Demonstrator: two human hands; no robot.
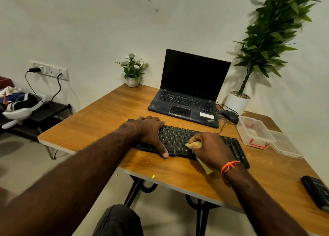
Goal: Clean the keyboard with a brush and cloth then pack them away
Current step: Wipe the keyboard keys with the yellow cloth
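Note:
A black keyboard [178, 137] lies across the wooden table [99, 125] in front of me. My left hand [151, 132] rests flat on the keyboard's left end, thumb hooked over its near edge. My right hand [211, 148] is closed around a bunched yellow cloth [194, 145] and presses it onto the keys right of the middle; a tail of the cloth sticks out below my wrist. No brush is visible.
An open black laptop [188, 93] stands behind the keyboard, a mouse [229, 116] to its right. A clear plastic box [254, 132] with red clips and its lid [286, 146] sit at right. A black phone [316, 191], a small flowerpot [132, 71] and a tall plant [238, 100] are also here.

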